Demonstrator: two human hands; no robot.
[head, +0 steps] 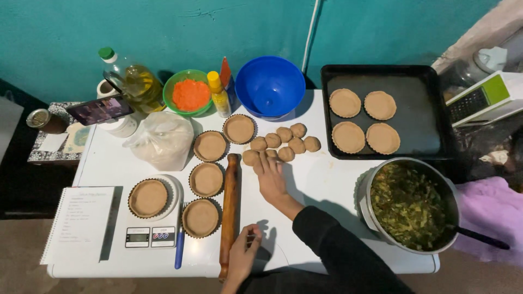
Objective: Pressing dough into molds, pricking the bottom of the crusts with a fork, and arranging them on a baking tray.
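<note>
On a white worktop (327, 179), the right hand (271, 177) lies flat, fingers together, touching smooth brown dough balls (283, 142); the left hand (243, 251), fingers curled, rests beside a wooden rolling pin (229, 209)

Rolling pin (229, 209) between tart shells (206, 179) (left) and dough balls (281, 144).

On the white bench (327, 179) we list: a wooden rolling pin (229, 212) just left of the right hand; four filled tart tins (210, 146) further left; a fifth tin (148, 198) on a kitchen scale (150, 235); a blue pen (179, 253) beside it; an open notebook (79, 223) far left. Beyond the hand we note a blue bowl (270, 86), a green bowl of orange shreds (188, 93), an oil bottle (133, 79) and a flour bag (159, 139). To its right, a black tray (419, 136) with four lined tins and a pot of chopped greens (411, 206).
</note>
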